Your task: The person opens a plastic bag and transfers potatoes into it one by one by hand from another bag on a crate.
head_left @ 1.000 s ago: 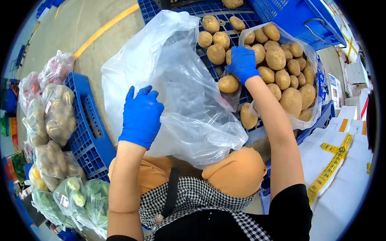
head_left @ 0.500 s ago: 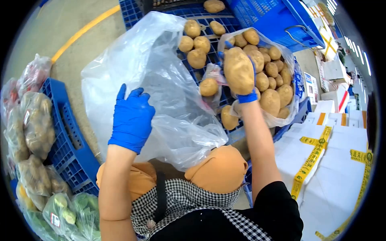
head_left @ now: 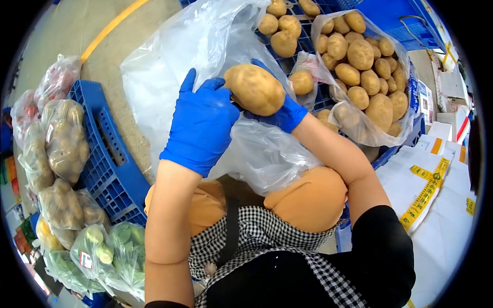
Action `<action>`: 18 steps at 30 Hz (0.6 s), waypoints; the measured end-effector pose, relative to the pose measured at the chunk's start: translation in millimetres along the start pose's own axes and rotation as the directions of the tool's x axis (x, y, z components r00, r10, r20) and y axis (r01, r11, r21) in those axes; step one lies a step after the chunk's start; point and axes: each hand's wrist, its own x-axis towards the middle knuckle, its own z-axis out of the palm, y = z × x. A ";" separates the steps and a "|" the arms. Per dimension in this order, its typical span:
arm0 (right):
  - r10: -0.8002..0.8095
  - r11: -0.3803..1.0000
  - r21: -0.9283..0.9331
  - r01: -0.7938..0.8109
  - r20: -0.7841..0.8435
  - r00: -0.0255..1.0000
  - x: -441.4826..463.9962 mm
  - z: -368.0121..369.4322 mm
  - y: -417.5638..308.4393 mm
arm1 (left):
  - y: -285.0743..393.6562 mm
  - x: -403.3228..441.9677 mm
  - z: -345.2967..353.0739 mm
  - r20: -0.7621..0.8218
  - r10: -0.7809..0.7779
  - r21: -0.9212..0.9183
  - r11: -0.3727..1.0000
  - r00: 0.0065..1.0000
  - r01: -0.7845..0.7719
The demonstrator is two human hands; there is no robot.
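A large potato (head_left: 255, 90) is in my right hand (head_left: 283, 112), whose blue-gloved fingers wrap behind and under it. My left hand (head_left: 201, 123), also gloved in blue, touches the potato's left end; its index finger points up and the other fingers are bent, their tips partly hidden. Beneath both hands a big clear plastic bag (head_left: 154, 77) lies spread over my lap and the floor side. To the right, an open plastic bag full of potatoes (head_left: 360, 54) rests on a blue pallet. Several loose potatoes (head_left: 284, 43) lie between the two bags.
A blue crate (head_left: 370, 15) stands at the upper right. White boxes with yellow tape (head_left: 447, 205) are stacked at the right. On the left, a blue pallet (head_left: 110, 174) stands beside bagged potatoes (head_left: 65, 141) and bagged green vegetables (head_left: 92, 251).
My right hand has taken the large potato from the full bag and moved it left over the clear bag. My left hand has come across to meet it.
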 end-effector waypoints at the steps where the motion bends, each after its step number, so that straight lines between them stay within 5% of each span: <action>1: -0.112 0.973 -0.209 0.096 -0.067 0.991 0.9 2.9 10.6 | 0.1 -1.9 0.4 0.005 -0.015 -0.001 1.000 1.000 0.015; 2: -0.222 0.895 -0.421 0.148 -0.133 0.966 2.0 5.8 21.0 | -1.4 -3.0 -0.1 0.006 -0.024 0.003 1.000 1.000 0.024; 3: -0.207 0.891 -0.430 0.147 -0.097 0.973 2.3 2.8 21.1 | -3.0 -2.5 0.0 0.001 -0.029 0.005 1.000 1.000 0.029; 5: -0.045 0.986 -0.162 0.039 -0.033 0.998 4.4 -1.7 13.6 | -4.8 -2.9 0.5 -0.073 -0.011 0.008 1.000 0.997 0.012; 7: 0.186 0.891 0.393 -0.229 0.144 0.972 7.6 -2.4 0.5 | -4.8 -3.8 -1.4 -0.065 -0.015 0.017 1.000 0.998 0.017; 10: 0.151 0.979 0.169 -0.114 -0.223 0.963 20.3 18.1 2.3 | -5.1 -3.1 -8.7 -0.032 -0.028 0.005 1.000 0.999 0.028; 12: -0.050 0.946 -0.321 -0.054 -0.307 0.950 4.5 38.3 1.4 | -6.1 -3.9 -12.0 -0.110 -0.006 -0.045 0.999 0.994 0.001; 13: -0.102 0.841 -0.535 -0.083 -0.307 0.946 -3.4 39.1 -1.7 | -5.5 -3.1 -12.2 -0.112 0.001 -0.043 0.999 0.994 -0.006; 15: -0.194 0.597 -0.799 0.068 -0.061 0.979 -26.2 18.0 -36.0 | -4.0 -3.5 -13.6 -0.114 -0.006 -0.037 0.999 0.993 0.002; 16: -0.457 0.043 -0.987 0.153 0.116 0.882 -38.5 3.2 -51.0 | -1.5 -3.0 -15.7 -0.115 -0.013 -0.045 0.999 0.993 0.008; 17: -0.460 -0.446 -0.895 -0.005 0.225 0.859 -48.7 -8.2 -76.5 | -0.8 -1.8 -15.8 -0.122 -0.010 -0.045 0.999 0.993 0.004; 18: -0.430 -0.555 -0.829 -0.061 0.224 0.875 -55.6 -24.1 -79.6 | 0.3 -1.2 -15.0 -0.128 -0.009 -0.045 0.999 0.992 0.004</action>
